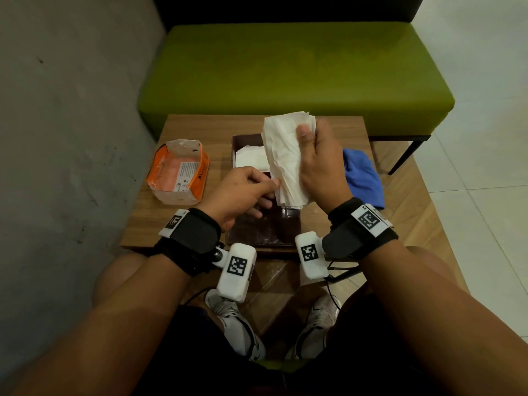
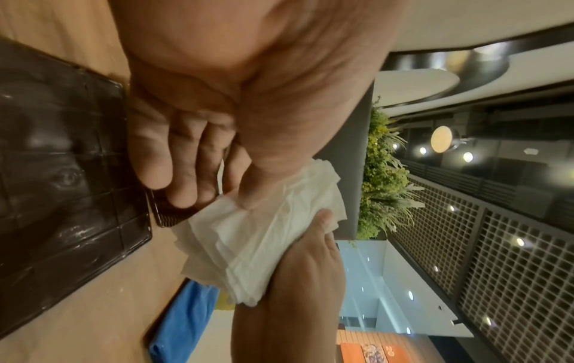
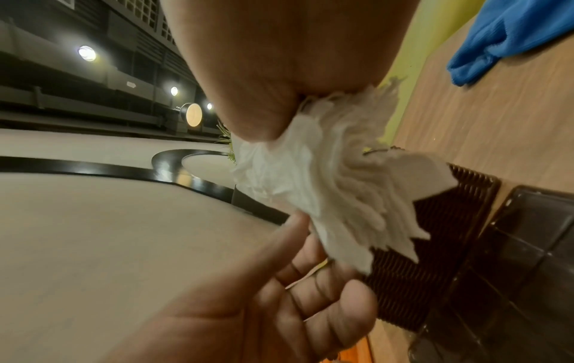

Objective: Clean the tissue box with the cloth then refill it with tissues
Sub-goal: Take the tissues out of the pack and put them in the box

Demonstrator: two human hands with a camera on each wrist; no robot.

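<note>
My right hand point(image 1: 307, 138) grips a thick stack of white tissues point(image 1: 285, 155) upright above the open dark brown tissue box point(image 1: 237, 138), thumb on the front. My left hand point(image 1: 271, 190) pinches the stack's lower left edge between thumb and fingers. In the left wrist view the left thumb point(image 2: 264, 172) presses on the tissue stack point(image 2: 264, 233). Seen from the right wrist, the tissues point(image 3: 326, 184) fan out below my right thumb point(image 3: 264, 73). More white tissue lies inside the box. The box's dark lid point(image 1: 263, 230) lies flat at the table's near edge. The blue cloth point(image 1: 363, 175) lies crumpled to the right.
An opened orange tissue pack point(image 1: 178, 170) lies on the left of the small wooden table point(image 1: 143, 224). A green bench point(image 1: 285, 67) stands right behind the table. A grey wall runs along the left, and my knees and shoes are below the near edge.
</note>
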